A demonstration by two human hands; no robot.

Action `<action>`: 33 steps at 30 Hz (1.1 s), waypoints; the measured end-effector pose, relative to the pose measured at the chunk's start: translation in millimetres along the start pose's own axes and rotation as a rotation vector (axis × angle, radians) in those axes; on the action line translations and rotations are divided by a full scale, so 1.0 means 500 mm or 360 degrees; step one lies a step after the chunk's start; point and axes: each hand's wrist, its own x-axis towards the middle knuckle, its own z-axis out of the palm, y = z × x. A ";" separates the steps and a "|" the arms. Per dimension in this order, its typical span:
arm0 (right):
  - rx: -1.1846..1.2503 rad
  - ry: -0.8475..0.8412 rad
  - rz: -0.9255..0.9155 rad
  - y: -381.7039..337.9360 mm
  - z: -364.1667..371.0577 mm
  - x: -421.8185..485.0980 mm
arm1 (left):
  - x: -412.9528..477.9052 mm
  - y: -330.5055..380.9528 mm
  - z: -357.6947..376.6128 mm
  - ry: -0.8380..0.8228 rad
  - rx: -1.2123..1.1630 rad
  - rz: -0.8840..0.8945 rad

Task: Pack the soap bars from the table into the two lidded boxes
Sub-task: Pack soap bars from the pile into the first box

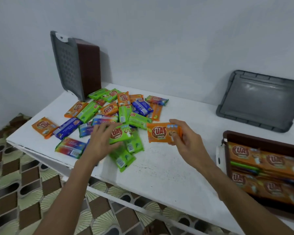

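Observation:
A pile of wrapped soap bars (109, 111) in orange, green and blue lies on the white table (159, 167). My left hand (102, 141) grips a green soap bar (121, 134) at the pile's near edge. My right hand (185, 138) holds an orange soap bar (159, 133) just above the table, right of the pile. An open brown box (244, 138) at the right edge holds several orange bars and a green one. Its grey lid (260, 100) leans on the wall behind it. A second brown box (90, 68) with its grey lid on stands on end at the back left.
The table's front edge runs diagonally from the left to the lower right. Below it lies a patterned brown and cream floor (24, 192). A plain white wall (159, 39) backs the table.

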 end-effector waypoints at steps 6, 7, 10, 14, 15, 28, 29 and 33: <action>0.0299 0.0154 0.0174 -0.016 -0.195 -0.107 | -0.013 0.202 0.012 0.0088 -0.0354 0.0204; 0.0329 0.0154 0.0207 -0.019 -0.228 -0.127 | -0.014 0.241 0.018 0.0070 -0.0431 0.0221; 0.0288 0.0164 0.0295 -0.026 -0.327 -0.182 | -0.019 0.347 0.041 0.0004 -0.0707 0.0284; 0.0289 0.0206 0.0484 -0.018 -0.432 -0.244 | -0.031 0.465 0.077 -0.0103 -0.1027 0.0308; 0.0287 0.0215 0.0516 -0.011 -0.451 -0.257 | -0.034 0.489 0.087 -0.0133 -0.1081 0.0305; 0.0181 -0.0191 0.1005 0.125 -0.427 -0.260 | -0.052 0.592 0.168 -0.0275 -0.1117 0.0269; -0.0036 -0.0182 0.0996 0.140 -0.416 -0.255 | -0.052 0.593 0.168 -0.0271 -0.1114 0.0265; -0.0826 -0.0259 0.0845 0.167 -0.396 -0.242 | -0.054 0.597 0.169 -0.0257 -0.1101 0.0250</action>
